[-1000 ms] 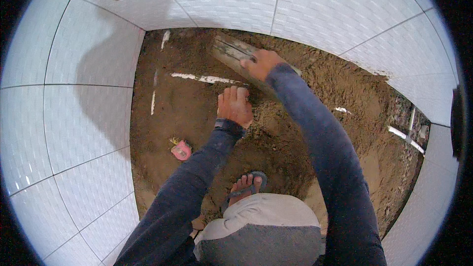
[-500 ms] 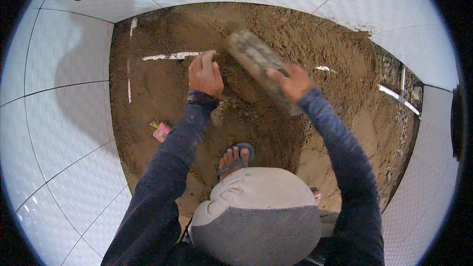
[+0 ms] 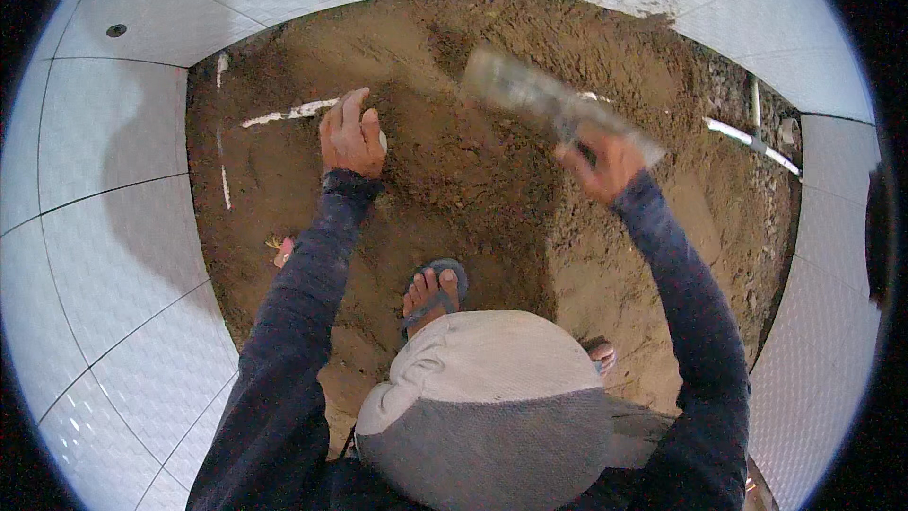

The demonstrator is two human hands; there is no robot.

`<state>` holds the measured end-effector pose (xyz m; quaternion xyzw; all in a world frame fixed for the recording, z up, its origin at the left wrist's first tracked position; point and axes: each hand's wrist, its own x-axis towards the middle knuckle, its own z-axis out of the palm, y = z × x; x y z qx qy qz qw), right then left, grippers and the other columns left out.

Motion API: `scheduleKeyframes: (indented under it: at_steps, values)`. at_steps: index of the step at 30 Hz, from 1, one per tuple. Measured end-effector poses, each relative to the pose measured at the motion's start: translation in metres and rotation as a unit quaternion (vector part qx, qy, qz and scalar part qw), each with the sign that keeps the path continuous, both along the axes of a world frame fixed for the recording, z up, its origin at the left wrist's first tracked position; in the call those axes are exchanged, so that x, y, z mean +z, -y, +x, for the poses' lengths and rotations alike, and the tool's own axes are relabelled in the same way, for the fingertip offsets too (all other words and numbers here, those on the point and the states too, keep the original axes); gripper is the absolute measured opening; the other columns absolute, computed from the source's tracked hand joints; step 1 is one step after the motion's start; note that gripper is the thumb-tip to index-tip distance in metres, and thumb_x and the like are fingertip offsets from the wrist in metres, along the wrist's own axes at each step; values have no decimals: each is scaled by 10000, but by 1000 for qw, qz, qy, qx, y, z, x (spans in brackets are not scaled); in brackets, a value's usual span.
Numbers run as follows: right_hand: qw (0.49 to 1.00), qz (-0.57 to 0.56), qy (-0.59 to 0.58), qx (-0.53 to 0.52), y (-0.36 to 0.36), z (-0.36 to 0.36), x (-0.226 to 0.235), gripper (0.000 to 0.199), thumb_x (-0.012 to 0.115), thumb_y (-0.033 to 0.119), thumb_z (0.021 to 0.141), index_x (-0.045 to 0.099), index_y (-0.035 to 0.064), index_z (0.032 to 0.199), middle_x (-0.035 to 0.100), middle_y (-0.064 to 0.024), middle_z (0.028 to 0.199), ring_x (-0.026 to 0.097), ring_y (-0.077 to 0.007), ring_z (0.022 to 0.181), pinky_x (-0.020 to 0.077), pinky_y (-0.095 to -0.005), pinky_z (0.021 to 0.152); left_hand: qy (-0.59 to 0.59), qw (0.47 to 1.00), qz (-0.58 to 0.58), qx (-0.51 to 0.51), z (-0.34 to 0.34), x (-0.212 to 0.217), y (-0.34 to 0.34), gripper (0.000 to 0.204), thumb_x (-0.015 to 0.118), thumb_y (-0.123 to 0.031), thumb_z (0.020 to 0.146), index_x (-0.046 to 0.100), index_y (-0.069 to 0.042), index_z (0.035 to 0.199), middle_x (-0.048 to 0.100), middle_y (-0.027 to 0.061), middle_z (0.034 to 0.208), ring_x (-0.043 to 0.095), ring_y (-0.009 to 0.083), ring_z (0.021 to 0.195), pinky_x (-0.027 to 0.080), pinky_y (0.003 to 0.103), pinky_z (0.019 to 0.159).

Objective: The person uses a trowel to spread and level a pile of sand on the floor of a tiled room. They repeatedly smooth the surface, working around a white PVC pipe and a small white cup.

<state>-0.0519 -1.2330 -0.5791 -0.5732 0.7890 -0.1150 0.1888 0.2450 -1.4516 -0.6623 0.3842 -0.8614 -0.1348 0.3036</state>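
White glazed tile surround [image 3: 104,255] rings the scene on three sides; one small dark hole in tile upper L. Inside it, a big pit of loose brown sandy fill [image 3: 454,189], damp and lumpy, darker in the middle, paler and smoother to the R side.

Person crouched over pit, dk blue sleeves, grey-and-cream knee in the foreground. One foot in a blue flip-flop sandal [image 3: 430,298] planted on the fill, toes of the other just showing by the knee.

Thin white pipe [image 3: 747,142] runs along the R edge of the fill; a second white strip [image 3: 284,115] lies half-buried upper L, near the L hand.

Long flat grey mortar-caked float [image 3: 549,104]: now lifted clear of the fill, tilted, blurred w/ motion, held from its near end. Vs 0.5 s ago it has swung out to the R and higher; 1 s ago it lay far up by the back tiles. So the stroke across the surface reads as finished, tool coming back for another pass — judgement only.

Right hand [image 3: 605,166]: fingers wrapped tight round the float's handle end.

Left hand [image 3: 352,137]: fingers together, palm down, pressed on the fill; something small and white under the fingertips, can't tell what. It has barely moved over the last sec.

Small pink object [image 3: 284,251] on the fill by the L elbow, mostly hidden.
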Motion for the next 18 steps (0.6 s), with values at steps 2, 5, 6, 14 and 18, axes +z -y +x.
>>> scheduleKeyframes:
  at_steps: [2, 5, 6, 14, 18]
  values:
    - [998, -19, -56, -6, 12, -19, -7, 387, 600, 457, 871, 636, 88, 982, 640, -216, 712, 637, -408, 681, 508, -476, 589, 8, 998, -46, -34, -4, 6, 0, 336, 476, -199, 912, 567, -37, 1192, 579, 172, 1196, 507, 352, 1173, 348, 470, 1020]
    - [994, -55, -82, 50, 6, -5, -46, 360, 584, 460, 883, 615, 110, 958, 606, -188, 596, 611, -400, 569, 487, -484, 516, -30, 994, -61, -86, -12, 9, -24, 378, 465, -222, 922, 555, -21, 1229, 557, 165, 1248, 478, 354, 1227, 312, 483, 1059]
    - [996, -48, -62, 41, -11, 13, -57, 347, 584, 446, 887, 607, 103, 931, 600, -183, 588, 605, -394, 553, 481, -480, 504, -34, 993, -36, -103, -12, 9, -40, 395, 457, -234, 926, 546, -17, 1243, 548, 169, 1261, 471, 358, 1234, 305, 489, 1064]
    - [989, -2, -15, -146, -124, 47, -45, 396, 582, 441, 888, 613, 47, 911, 599, -210, 606, 608, -400, 562, 465, -497, 499, 10, 995, 37, -90, -22, -32, -98, 443, 381, -261, 977, 517, 17, 1294, 502, 204, 1327, 422, 390, 1280, 307, 494, 1074]
    - [961, -90, 48, -258, -148, 96, -92, 453, 587, 448, 888, 625, -3, 907, 609, -227, 640, 608, -425, 588, 478, -499, 547, -59, 995, 66, -43, -37, -37, -129, 454, 385, -268, 975, 507, 25, 1299, 479, 225, 1329, 410, 412, 1271, 300, 502, 1075]
